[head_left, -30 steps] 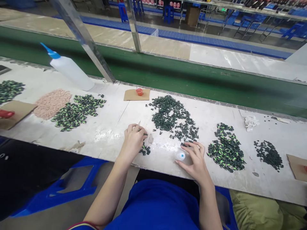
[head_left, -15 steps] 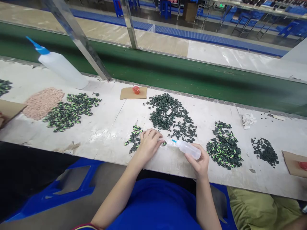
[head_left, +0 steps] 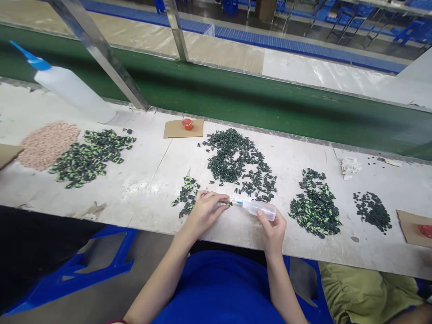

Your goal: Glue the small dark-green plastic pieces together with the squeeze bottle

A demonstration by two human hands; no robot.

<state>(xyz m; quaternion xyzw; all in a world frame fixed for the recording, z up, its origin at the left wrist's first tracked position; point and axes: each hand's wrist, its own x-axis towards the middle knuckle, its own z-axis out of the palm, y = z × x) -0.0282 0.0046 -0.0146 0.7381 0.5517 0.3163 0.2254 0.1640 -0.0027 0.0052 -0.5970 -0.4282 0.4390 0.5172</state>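
My left hand [head_left: 209,208] pinches a small dark piece with a green mark [head_left: 230,204] between thumb and fingertips, just above the white table [head_left: 141,198]. My right hand [head_left: 274,227] is wrapped round a small translucent squeeze bottle [head_left: 260,209], tilted nearly flat. Its blue tip [head_left: 239,203] points left, close to the pinched piece; whether they touch I cannot tell. Left of my left hand lies a small group of dark-and-green pieces [head_left: 186,196]. Beyond both hands spreads a pile of short dark green pieces [head_left: 229,155].
Dark-and-green piles lie to the right [head_left: 315,209] and left [head_left: 89,155], beside a pink heap [head_left: 49,144]. A large white bottle [head_left: 72,92] leans at the back left. Cardboard [head_left: 173,129] holds a red cup [head_left: 186,123]. Small black discs [head_left: 374,213] lie far right, near a seated person's leg [head_left: 364,292].
My left hand has lifted slightly and now pinches a small piece at its fingertips. My right hand has brought the bottle left, its tip now near that piece.
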